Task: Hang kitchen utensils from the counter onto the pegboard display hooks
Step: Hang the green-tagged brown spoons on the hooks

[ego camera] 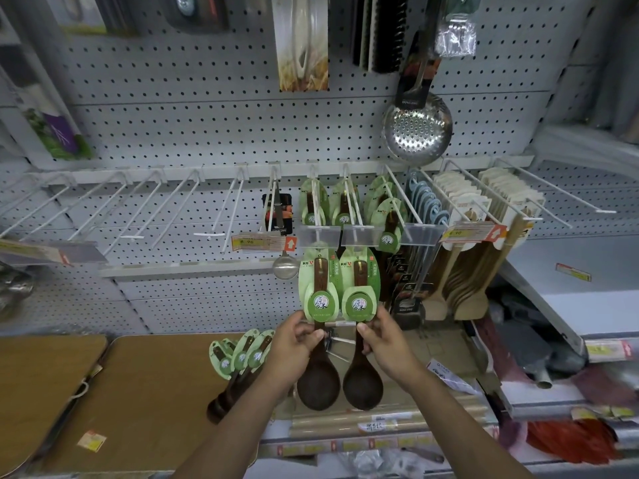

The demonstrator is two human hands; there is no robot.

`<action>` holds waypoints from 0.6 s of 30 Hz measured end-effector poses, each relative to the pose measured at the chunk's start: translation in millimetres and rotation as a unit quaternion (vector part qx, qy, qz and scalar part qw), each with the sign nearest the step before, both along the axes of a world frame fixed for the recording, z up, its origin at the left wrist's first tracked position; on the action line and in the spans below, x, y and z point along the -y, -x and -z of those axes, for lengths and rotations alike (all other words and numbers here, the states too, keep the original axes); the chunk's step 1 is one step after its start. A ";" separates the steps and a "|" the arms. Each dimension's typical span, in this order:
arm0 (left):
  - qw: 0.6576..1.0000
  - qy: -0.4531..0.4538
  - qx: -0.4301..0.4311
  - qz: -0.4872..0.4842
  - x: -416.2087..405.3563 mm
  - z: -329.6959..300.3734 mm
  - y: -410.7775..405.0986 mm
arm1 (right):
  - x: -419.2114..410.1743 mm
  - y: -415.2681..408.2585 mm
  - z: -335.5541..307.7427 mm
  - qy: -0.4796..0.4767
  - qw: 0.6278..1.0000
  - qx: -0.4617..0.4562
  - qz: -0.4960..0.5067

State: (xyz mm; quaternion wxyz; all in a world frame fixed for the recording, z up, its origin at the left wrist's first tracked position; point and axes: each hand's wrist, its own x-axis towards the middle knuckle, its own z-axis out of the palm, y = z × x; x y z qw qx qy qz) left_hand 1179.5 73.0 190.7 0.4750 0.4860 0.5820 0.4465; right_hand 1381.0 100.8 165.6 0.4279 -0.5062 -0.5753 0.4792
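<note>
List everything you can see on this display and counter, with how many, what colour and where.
held spoons: two, dark wood on green cards, centre
counter spoons: about three, same kind, lying on the counter left of the hands
hung spoons: several, green cards, middle hooks
skimmer: one, steel, upper right
wooden spatulas: many, pale, right hooks
bare hooks: several, white, left
pegboard: one, grey, behind
left hand: grips the left spoon
right hand: grips the right spoon

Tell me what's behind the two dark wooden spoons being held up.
Behind the two dark wooden spoons with green cards, held by left hand and right hand, lies the white pegboard. A thin metal utensil shows between the handles; most is hidden.
</note>
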 end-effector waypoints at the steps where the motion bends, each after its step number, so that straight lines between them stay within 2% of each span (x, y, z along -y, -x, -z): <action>1: 1.000 0.001 0.001 0.000 0.0 0.9 0.0 | -0.3 -0.5 0.1 0.000 1.000 0.000 0.000; 10: 1.000 0.006 -0.023 0.001 -12.3 0.6 -0.4 | -2.5 -1.6 -3.7 0.003 1.000 -0.006 0.009; 18: 1.000 0.016 -0.002 -0.023 -21.1 -10.8 -3.7 | -11.2 -7.8 3.7 -0.045 0.995 0.079 0.036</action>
